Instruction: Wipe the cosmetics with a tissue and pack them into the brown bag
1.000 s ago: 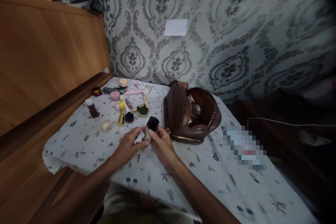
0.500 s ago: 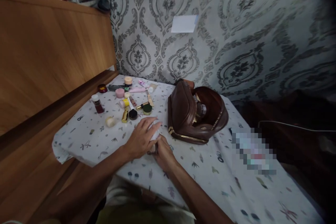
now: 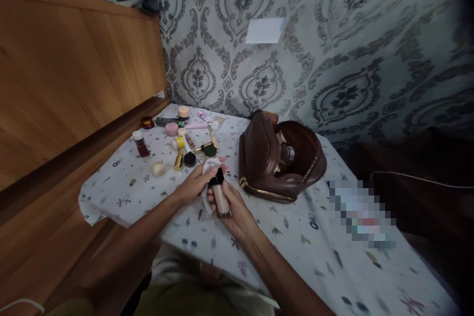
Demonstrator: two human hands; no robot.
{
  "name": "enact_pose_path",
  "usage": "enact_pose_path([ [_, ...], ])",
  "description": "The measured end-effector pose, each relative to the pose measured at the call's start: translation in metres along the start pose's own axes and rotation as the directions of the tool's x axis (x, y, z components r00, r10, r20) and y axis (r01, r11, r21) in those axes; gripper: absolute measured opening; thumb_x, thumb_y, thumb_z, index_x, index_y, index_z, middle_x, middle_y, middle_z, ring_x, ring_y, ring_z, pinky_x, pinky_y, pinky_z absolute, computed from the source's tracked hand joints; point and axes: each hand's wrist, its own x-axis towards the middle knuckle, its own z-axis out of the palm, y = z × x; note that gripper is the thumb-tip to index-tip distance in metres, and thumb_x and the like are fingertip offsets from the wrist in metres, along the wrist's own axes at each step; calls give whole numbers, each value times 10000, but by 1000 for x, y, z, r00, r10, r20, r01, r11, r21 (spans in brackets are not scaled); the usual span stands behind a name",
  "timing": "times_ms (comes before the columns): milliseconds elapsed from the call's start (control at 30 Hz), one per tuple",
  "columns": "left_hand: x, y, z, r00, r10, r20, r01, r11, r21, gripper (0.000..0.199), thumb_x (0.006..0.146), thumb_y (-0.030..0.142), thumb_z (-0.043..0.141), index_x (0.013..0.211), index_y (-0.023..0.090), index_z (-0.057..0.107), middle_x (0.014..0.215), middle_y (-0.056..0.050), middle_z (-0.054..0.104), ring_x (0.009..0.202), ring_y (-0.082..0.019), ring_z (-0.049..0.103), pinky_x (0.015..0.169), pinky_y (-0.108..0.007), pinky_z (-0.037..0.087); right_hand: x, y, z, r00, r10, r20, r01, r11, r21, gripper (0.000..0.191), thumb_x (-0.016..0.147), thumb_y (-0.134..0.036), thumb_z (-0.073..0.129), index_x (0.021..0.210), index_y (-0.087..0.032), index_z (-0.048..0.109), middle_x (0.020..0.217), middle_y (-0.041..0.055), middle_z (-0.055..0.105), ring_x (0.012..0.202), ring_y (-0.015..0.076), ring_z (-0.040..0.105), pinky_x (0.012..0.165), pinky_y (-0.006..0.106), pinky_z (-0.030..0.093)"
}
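Note:
Held tilted above the front of the table is a clear cosmetic bottle with beige contents and a black cap. My right hand is closed around the bottle's body. A white cloth is gripped in my left hand, bunched against the bottle's capped end. Just beyond my hands lie a black round jar, a dark green round jar and a small gold bottle. To the right stands an unzipped brown leather bag with a container inside it.
Several more cosmetics spread over the back left of the table, among them a pink jar and a dark red bottle with a white lid. A wooden cabinet borders the left side. A blurred-out item lies at the right.
The bottle has turned so that its body and black cap now show, where my left hand and the cloth covered most of it before. The view has shifted slightly.

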Motion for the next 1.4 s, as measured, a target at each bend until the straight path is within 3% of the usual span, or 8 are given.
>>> enact_pose_path([
  [100,-6,-6,6,991,130,-45,-117,969,216,530,873,466,590,1330,221,477,1070,-50,617,574,-84,503,537,-223,460,3,4,-5,999,4,-33,-3,1000,27,399,614,-447,874,840,-180,682,687,-11,690,581,116,616,501,207,498],
  [233,-2,-6,6,953,255,-162,-164,888,429,238,874,391,582,972,175,603,858,-18,607,789,-161,555,779,-275,462,0,7,-4,997,22,-69,-27,998,-59,406,647,-499,838,859,-182,698,713,-10,676,623,124,600,499,216,473],
  [400,8,-10,-2,935,94,-341,15,952,304,395,881,552,517,773,178,585,657,17,527,668,-151,524,667,-257,450,-6,5,3,1000,18,18,-14,980,-199,370,604,-391,888,776,-159,656,650,-39,585,568,75,498,448,161,400],
  [600,5,-11,-10,893,-63,-446,147,977,156,716,903,732,255,974,150,667,691,-45,621,674,-205,615,654,-313,512,-3,2,4,1000,17,-4,-17,995,-95,423,618,-364,882,910,-196,626,780,11,698,674,128,636,545,208,502],
  [833,-5,-13,-2,924,383,8,-324,771,549,501,950,528,434,1289,205,611,1343,-132,528,1291,-262,460,1119,-423,321,-1,-1,0,995,35,-95,-27,996,80,337,640,-332,870,885,-200,680,807,-21,701,691,129,637,525,215,517],
  [1067,1,-11,-7,960,82,-266,-21,974,224,547,962,574,357,1221,176,627,925,-60,675,809,-203,623,805,-333,507,0,-3,-3,992,120,45,-124,987,102,227,728,-308,810,853,-151,704,785,49,718,684,134,645,444,165,440],
  [1200,0,-16,-5,989,-72,-130,70,997,-18,680,922,674,345,1322,164,549,960,-70,702,707,-177,613,718,-312,518,1,-5,-5,991,125,43,-129,984,125,216,791,-322,764,919,-161,700,791,53,729,657,126,646,500,184,494],
  [1400,-3,-25,-1,999,14,-40,-6,979,205,643,902,701,369,1086,164,671,943,-77,698,890,-219,630,849,-348,518,3,-2,-5,995,-28,-95,37,994,99,294,698,-343,840,914,-192,709,793,10,731,677,126,654,607,215,537],
])
